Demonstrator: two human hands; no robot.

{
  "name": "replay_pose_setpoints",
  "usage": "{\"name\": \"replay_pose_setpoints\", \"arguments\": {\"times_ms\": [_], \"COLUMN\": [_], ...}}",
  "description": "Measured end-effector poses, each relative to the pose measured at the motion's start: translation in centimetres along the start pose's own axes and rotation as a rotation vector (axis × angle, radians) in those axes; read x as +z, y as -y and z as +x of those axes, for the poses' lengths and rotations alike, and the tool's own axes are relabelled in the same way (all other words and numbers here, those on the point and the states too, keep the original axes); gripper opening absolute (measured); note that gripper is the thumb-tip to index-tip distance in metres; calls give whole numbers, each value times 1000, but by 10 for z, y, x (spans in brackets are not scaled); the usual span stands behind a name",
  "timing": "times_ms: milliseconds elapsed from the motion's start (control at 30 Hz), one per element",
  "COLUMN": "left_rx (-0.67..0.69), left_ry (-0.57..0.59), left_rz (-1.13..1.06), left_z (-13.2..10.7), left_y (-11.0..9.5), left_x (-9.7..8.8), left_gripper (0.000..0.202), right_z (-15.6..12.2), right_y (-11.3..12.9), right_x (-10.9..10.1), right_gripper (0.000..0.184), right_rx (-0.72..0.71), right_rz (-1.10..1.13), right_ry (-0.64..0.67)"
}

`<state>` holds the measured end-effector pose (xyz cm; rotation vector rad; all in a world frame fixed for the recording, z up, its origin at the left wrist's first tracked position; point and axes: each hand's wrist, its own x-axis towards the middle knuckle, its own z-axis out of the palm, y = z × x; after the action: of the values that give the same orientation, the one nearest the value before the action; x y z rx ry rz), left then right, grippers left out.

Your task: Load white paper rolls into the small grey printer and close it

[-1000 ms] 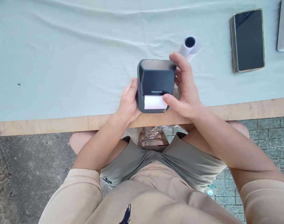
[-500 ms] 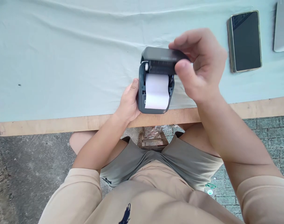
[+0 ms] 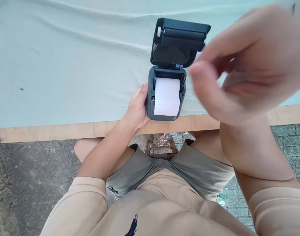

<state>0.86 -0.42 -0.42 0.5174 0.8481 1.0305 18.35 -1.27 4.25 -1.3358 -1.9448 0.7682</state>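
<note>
A dark grey label printer stands near the table's front edge with its lid swung up and back. White paper fills the open bay. My left hand grips the printer's left side, thumb along the casing. My right hand is lifted off the printer, close to the camera and blurred. Its thumb is apart from the loosely curled fingers and nothing shows in it. It hides the table behind it at the right.
A pale green cloth covers the table, with a bare wooden strip along the front edge. Under the table between my knees sits a small wooden stool. Grey pavement lies below.
The printer lid went from shut to fully open. My right hand lifted it, let go and rose toward the camera. My left hand stayed on the printer's side.
</note>
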Motion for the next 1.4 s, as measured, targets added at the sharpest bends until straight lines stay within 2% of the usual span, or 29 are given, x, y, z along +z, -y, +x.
{"name": "replay_pose_setpoints", "arguments": {"times_ms": [133, 200, 300, 367, 433, 500, 667, 800, 867, 967, 1067, 1100, 1200, 1300, 1400], "left_rx": [2, 6, 19, 31, 35, 32, 31, 30, 37, 47, 29, 21, 13, 20, 12], "left_ry": [-43, -25, -18, -13, 1, 13, -7, -13, -10, 5, 29, 35, 36, 17, 14], "left_rz": [11, 13, 33, 52, 66, 67, 33, -2, -23, -42, -41, -41, -50, -47, -26], "left_z": [0, 1, 0, 0, 0, -1, -1, 0, 0, 1, 1, 1, 1, 1, 1], "left_y": [0, 2, 4, 5, 4, 3, 2, 2, 1, 1, 0, -1, -2, -2, -3], "left_x": [1, -1, -3, -4, -4, -3, -2, -1, -1, -1, -1, -1, 1, 2, 1], "left_gripper": [41, 40, 40, 39, 36, 33, 32, 39, 41, 39, 38, 38, 40, 41, 41], "right_z": [8, 17, 29, 33, 35, 35, 31, 29, 27, 23, 18, 16, 13, 14, 19], "right_y": [5, 11, 23, 31, 37, 42, 45, 49, 52, 49, 29, 19, -9, -25, -35], "right_x": [-10, -16, -19, -18, -16, -15, -18, -25, -31, -41, -51, -55, -67, -74, -71], "right_gripper": [37, 26, 11, 10, 12, 14, 22, 22, 21, 18, 11, 10, 24, 34, 36], "right_rx": [-18, -36, 4, 90, 142, 129, 118, 93, 53, 104, 302, 353, 499, 549, 622], "right_rz": [-31, -135, -492, -742, -882, -923, -890, -766, -611, -151, 435, 535, 661, 749, 766], "right_ry": [-1, 14, 137, 263, 347, 369, 331, 194, 121, 58, -57, -110, -130, -139, -293]}}
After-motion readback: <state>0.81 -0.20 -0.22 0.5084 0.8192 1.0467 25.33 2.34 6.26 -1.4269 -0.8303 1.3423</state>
